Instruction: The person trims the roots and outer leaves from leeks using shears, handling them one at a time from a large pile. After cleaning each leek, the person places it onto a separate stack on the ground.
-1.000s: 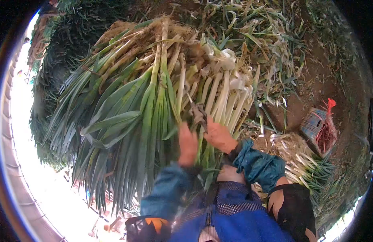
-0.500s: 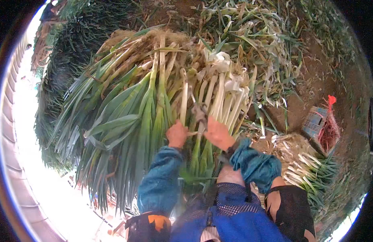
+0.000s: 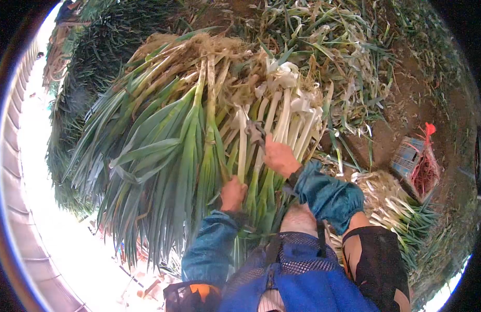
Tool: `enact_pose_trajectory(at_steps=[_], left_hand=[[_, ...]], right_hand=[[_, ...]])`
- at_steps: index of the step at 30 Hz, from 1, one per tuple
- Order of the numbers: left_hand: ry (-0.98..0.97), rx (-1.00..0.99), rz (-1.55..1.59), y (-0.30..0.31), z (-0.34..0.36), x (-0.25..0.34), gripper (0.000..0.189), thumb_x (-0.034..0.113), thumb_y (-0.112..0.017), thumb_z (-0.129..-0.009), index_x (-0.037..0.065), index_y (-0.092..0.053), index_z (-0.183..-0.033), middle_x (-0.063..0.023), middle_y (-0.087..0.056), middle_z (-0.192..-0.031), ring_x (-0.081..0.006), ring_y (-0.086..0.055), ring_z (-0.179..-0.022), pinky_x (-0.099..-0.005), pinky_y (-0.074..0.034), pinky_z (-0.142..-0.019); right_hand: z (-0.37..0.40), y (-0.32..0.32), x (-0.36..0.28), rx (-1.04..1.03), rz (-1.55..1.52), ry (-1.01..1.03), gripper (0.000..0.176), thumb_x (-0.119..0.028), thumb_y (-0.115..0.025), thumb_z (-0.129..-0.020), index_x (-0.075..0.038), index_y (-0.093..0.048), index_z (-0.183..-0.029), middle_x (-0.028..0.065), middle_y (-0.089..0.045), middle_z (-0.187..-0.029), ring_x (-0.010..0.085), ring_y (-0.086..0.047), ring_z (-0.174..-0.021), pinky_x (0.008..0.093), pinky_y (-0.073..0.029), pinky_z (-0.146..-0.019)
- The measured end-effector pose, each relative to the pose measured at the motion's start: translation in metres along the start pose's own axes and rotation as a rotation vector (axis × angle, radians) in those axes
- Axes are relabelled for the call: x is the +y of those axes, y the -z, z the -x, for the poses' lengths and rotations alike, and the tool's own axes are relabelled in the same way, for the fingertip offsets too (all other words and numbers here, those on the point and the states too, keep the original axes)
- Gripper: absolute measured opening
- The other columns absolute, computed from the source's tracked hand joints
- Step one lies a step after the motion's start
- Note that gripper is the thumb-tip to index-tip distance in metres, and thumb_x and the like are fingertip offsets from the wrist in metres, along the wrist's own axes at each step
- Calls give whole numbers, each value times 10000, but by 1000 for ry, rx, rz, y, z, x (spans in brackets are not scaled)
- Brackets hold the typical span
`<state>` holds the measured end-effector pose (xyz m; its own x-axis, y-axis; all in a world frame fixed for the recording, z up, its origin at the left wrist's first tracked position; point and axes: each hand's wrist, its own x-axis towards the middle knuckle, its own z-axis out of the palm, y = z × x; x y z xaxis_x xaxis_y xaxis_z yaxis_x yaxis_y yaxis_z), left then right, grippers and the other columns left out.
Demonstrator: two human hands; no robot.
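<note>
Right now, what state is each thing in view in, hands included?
Left hand: closed around a leek.
Leek: held, pale stalk showing.
Right hand: closed on the tool.
Tool: held beside the leek; open or shut, unclear.
Leek pile: lying, roots and leaves on.
Side pile: lying, pale stalks and green tops showing.
Scraps: strewn loose.
Red bag: gathered at top.

Two sleeves (image 3: 208, 239) (image 3: 329, 195), one tool (image 3: 255, 134), one bag (image 3: 421, 174) — uncountable leeks (image 3: 189, 148).
</note>
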<state>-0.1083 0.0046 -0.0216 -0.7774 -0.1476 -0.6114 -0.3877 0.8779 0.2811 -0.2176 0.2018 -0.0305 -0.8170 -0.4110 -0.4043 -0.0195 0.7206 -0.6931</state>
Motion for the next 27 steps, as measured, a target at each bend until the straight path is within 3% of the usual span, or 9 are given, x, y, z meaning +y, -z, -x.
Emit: enact_pose_trajectory(at_steps=[2,5,9,14,15,18,21,24,27], left_hand=[[37,-39,22,8,9,9,294,231,-589,-750,39,-484,-945,-242,-601,-812,-430,-579,-790,-502,-452,-670],[63,-14,358,-23,-6,-9,354,213,-573,-763,37,-470,-1052,-247,-596,-790,-437,-571,-765,-499,-447,-658],[-84,156,395,0,-27,51,450,171,-538,-785,42,-409,-1196,-257,-592,-775,-443,-562,-741,-504,-436,-656],[-62,-21,328,-51,-16,55,342,169,-507,-787,66,-423,-1102,-281,-587,-801,-465,-551,-792,-541,-415,-685],[-53,-44,316,-52,-12,56,327,164,-502,-785,67,-419,-1086,-283,-584,-797,-469,-547,-795,-543,-413,-684],[-23,-102,337,-43,-9,64,278,142,-482,-785,61,-406,-1040,-298,-570,-792,-483,-534,-798,-546,-405,-663],[-64,-58,347,-46,-11,61,270,136,-486,-781,59,-409,-1028,-301,-564,-779,-485,-534,-778,-546,-403,-646],[-93,-33,351,-49,-12,60,265,139,-499,-779,61,-414,-1018,-293,-562,-756,-481,-537,-759,-535,-408,-628],[-97,-43,373,-49,-12,59,269,141,-517,-777,66,-418,-1015,-284,-560,-738,-475,-539,-746,-521,-413,-611]], right_hand=[[0,7,-3,14,31,-23,570,-190,-558,-744,77,-312,-1183,230,-559,-718,432,-558,-698,484,-451,-613],[49,20,-4,25,-65,29,583,-190,-576,-741,67,-309,-1191,244,-562,-724,435,-562,-711,478,-457,-616],[111,42,-29,-95,-43,-181,571,-211,-577,-744,53,-320,-1180,256,-568,-727,434,-568,-711,473,-460,-601],[110,33,16,59,-20,-87,541,-248,-557,-756,42,-338,-1156,253,-568,-712,430,-570,-691,470,-462,-590],[92,32,23,-22,18,-234,547,-257,-555,-758,45,-337,-1159,246,-568,-716,427,-568,-679,480,-458,-590],[60,29,43,122,68,-175,371,-228,-500,-813,29,-387,-1055,240,-604,-728,425,-599,-682,513,-467,-596],[64,31,36,117,-1,-216,537,-218,-574,-753,45,-336,-1156,239,-580,-743,417,-581,-682,494,-458,-599],[81,43,15,30,53,-378,526,-202,-582,-751,44,-341,-1149,240,-591,-749,413,-595,-714,484,-470,-613],[72,36,33,-2,109,-303,529,-219,-579,-749,43,-339,-1140,235,-597,-741,415,-599,-731,481,-478,-625]])
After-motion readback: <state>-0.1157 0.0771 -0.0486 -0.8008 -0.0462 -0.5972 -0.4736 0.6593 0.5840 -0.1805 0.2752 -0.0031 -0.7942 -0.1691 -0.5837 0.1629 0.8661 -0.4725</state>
